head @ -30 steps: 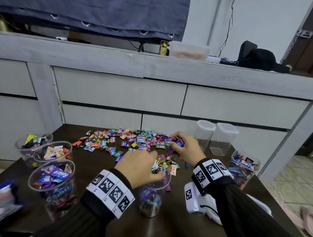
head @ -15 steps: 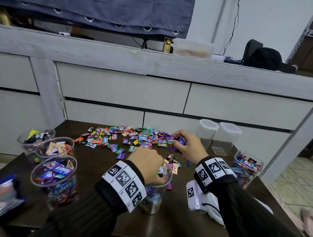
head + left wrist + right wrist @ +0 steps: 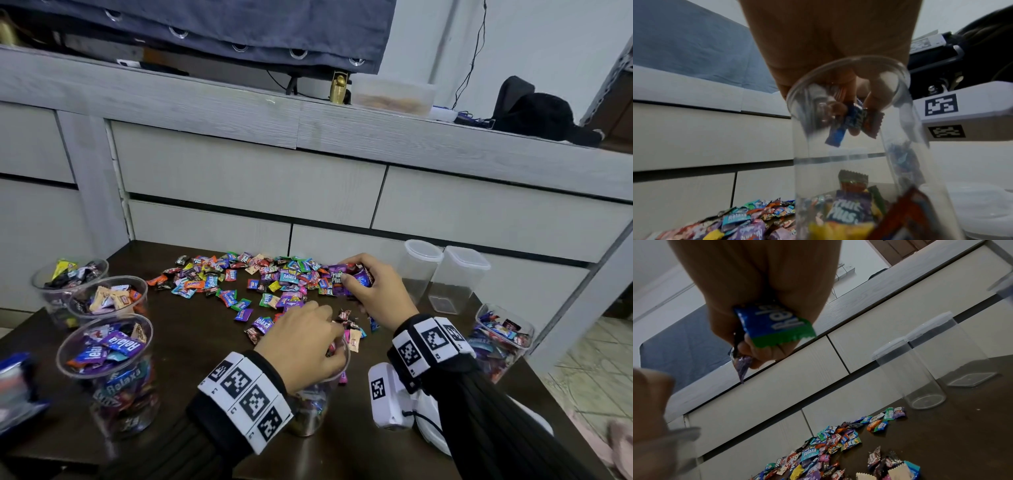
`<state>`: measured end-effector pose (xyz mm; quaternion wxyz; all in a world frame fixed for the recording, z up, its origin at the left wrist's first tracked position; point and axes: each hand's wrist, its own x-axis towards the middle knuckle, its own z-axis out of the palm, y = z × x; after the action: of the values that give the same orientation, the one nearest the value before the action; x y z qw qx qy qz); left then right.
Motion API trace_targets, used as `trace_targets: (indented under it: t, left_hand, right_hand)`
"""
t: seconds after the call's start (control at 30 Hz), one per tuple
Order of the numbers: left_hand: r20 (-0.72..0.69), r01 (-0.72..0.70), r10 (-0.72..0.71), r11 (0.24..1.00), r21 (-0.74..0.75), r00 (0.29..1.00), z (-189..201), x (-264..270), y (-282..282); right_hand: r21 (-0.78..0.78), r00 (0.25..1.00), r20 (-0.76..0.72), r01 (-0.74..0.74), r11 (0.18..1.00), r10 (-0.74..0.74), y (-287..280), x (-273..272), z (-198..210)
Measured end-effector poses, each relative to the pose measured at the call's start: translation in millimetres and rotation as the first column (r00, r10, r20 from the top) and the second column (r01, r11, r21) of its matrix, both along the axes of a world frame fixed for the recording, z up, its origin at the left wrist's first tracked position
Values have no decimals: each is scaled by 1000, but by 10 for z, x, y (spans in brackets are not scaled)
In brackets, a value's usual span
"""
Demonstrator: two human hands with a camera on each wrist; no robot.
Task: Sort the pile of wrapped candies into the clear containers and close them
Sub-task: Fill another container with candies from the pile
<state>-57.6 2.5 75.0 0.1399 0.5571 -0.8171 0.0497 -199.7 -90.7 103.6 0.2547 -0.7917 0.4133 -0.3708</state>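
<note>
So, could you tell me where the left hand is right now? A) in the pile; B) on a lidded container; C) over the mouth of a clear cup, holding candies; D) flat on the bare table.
C: the left hand is at the rim of the cup, pinching candies just inside its mouth.

Dark table (image 3: 191, 346) carries candy pile (image 3: 260, 281) and cups (image 3: 106, 373).

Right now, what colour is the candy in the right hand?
Blue with a green end, candy wrapper in the right hand; right wrist view shows it best.
</note>
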Motion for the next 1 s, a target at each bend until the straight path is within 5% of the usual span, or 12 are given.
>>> trace_targets:
  t: [0.27, 0.53, 0.63, 0.7, 0.87, 1.0]
  left_hand:
    - [-438, 60, -24, 996, 69, 899, -106, 55, 41]
    - [-276, -2, 6, 1000, 16, 961, -144, 56, 39]
    - [-348, -8, 9, 1000, 5, 938, -162, 69, 50]
    - [-531, 8, -28, 999, -39, 847, -201, 68, 72]
    - [-929, 57, -38, 998, -18, 369, -452, 134, 120]
    - [-962, 204, -45, 979, 11, 268, -617, 206, 94]
  right_hand:
    - [3, 1000, 12, -13, 1000, 13, 9, 17, -6]
    - [6, 1000, 0, -4, 1000, 4, 22, 9, 9]
    - [-3, 1000, 30, 2, 1000, -2, 36, -5, 32]
    - [-5, 995, 97, 10, 1000, -9, 51, 5, 50]
    - [-7, 935, 354, 22, 1000, -18, 194, 196, -38]
    - [26, 869, 493, 41, 999, -48, 417, 408, -281]
